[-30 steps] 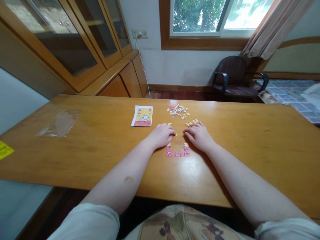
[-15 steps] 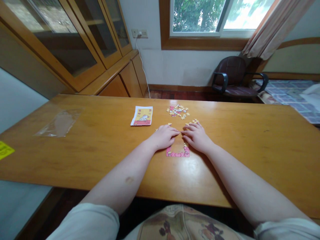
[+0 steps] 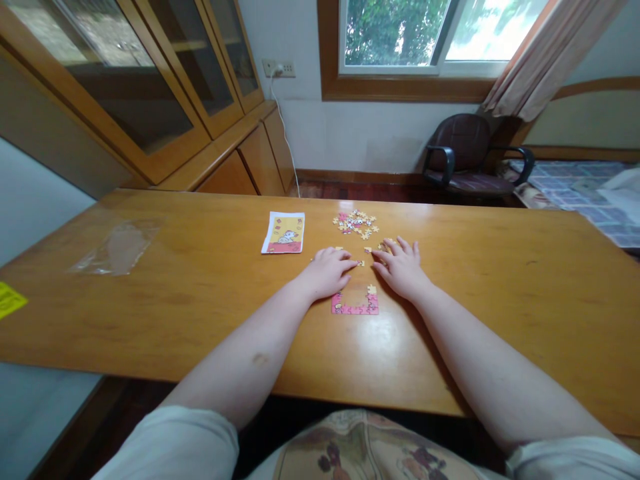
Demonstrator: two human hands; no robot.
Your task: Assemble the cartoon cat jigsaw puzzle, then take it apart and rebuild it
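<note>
My left hand [image 3: 330, 273] lies low over the table with its fingers stretched out. The index fingertip touches a small yellow jigsaw piece [image 3: 361, 263]. My right hand [image 3: 401, 272] is spread on the other side, its fingers over a few loose yellow pieces, partly hidden. Another single piece [image 3: 369, 250] lies just left of its fingertips. Below both hands sits a joined pink puzzle border [image 3: 355, 310], U-shaped, with a yellow piece at its upper right end. My left hand covers part of its left side.
A heap of loose puzzle pieces [image 3: 356, 222] lies beyond my hands. To the left are a picture card [image 3: 284, 233] with a white animal on yellow and pink, and a clear plastic bag [image 3: 120, 247]. An armchair [image 3: 465, 153] stands past the wooden table [image 3: 500, 300].
My right hand has moved slightly right, away from the piece at my left fingertip, and its fingers have spread. The left hand has stayed nearly still.
</note>
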